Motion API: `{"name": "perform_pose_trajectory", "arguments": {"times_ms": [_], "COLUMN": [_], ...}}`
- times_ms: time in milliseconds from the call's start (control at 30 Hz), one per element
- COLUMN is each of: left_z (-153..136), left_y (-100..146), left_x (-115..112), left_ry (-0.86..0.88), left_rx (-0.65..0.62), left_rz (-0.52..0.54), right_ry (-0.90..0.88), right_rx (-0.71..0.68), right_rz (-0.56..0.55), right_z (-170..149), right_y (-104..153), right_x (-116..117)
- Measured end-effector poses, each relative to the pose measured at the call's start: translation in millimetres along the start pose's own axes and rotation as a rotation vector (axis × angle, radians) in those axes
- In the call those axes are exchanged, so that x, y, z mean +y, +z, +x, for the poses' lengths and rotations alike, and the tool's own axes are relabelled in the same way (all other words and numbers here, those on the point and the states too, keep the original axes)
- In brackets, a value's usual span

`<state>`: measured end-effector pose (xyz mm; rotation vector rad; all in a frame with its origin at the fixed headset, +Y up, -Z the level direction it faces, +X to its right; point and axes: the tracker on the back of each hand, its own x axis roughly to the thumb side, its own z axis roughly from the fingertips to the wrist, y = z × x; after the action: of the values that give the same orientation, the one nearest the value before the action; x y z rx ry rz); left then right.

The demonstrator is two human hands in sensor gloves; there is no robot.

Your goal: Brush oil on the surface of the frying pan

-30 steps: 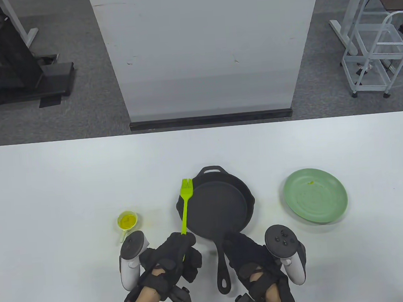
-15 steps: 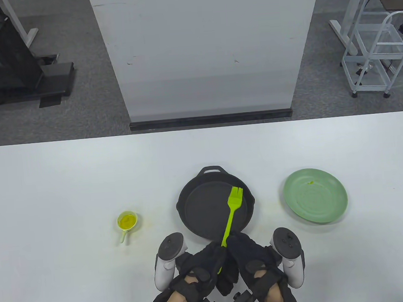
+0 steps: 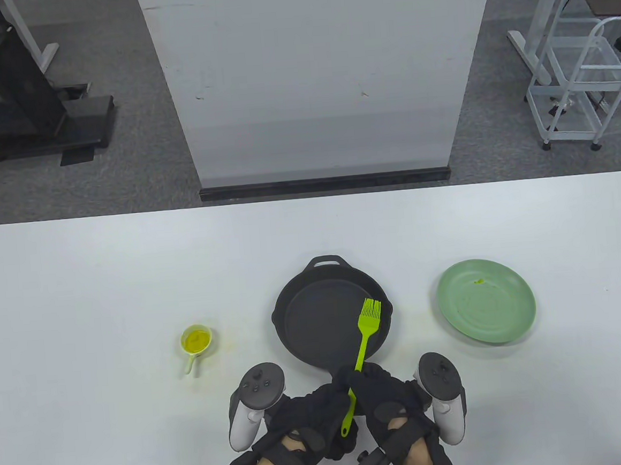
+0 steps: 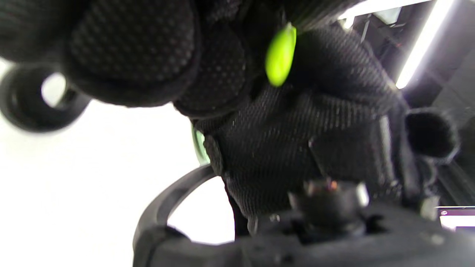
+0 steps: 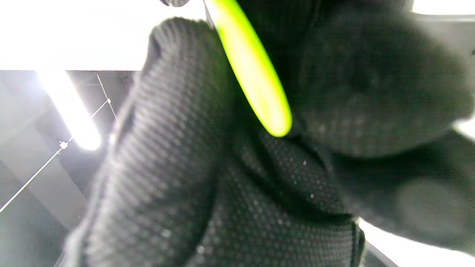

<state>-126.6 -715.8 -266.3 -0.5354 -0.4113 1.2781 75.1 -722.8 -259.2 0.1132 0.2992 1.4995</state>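
The black cast-iron frying pan (image 3: 317,323) sits at the table's centre, its long handle hidden under my hands; the handle's ring end (image 4: 15,115) shows in the left wrist view. A lime-green silicone brush (image 3: 366,330) slants over the pan's right side, bristles near the right rim. My two hands meet at its handle just below the pan. Fingers of my right hand (image 3: 379,393) curl over the handle. My left hand (image 3: 308,412) grips it from the left. The handle's end (image 4: 280,55) (image 5: 252,78) pokes out between gloved fingers. A small yellow cup of oil (image 3: 196,341) stands left of the pan.
A green plate (image 3: 486,300) lies to the right of the pan. The white table (image 3: 78,288) stretches wide on both sides. A white panel stands beyond the far edge.
My left hand carried the brush from the pan's left rim across to its right side and joined my right hand. The right hand's fingers have come onto the brush handle.
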Motion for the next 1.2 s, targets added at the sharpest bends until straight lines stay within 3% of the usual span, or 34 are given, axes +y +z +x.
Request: {"name": "perform_pose_trajectory", "arguments": {"times_ms": [100, 333, 467, 733, 933, 1200], "left_z": [-2.0, -8.5, -36.7, -43.6, -41.7, -41.9], "left_y": [9.6, 37.7, 56.5, 59.4, 62.0, 63.5], "left_x": [15.4, 80.2, 106.7, 115.7, 115.9, 117.5], "left_ry": [0.021, 0.077, 0.076, 0.087, 0.056, 0.071], "left_rx": [-0.054, -0.140, -0.152, -0.142, -0.147, -0.150], "left_rz": [0.092, 0.270, 0.391, 0.394, 0.404, 0.409], "right_ry": [0.003, 0.072, 0.093, 0.156, 0.246, 0.230], "right_rx": [0.013, 0.037, 0.063, 0.127, 0.199, 0.273], "right_rz": [0.021, 0.036, 0.040, -0.017, -0.110, -0.310], "right_z": [2.1, 0.8, -4.7, -2.6, 10.2, 12.4], "right_y": [0.0, 3.7, 7.4, 13.6, 16.0, 21.8], "right_x": [-0.1, -7.6, -13.6, -47.7, -92.7, -159.5]}}
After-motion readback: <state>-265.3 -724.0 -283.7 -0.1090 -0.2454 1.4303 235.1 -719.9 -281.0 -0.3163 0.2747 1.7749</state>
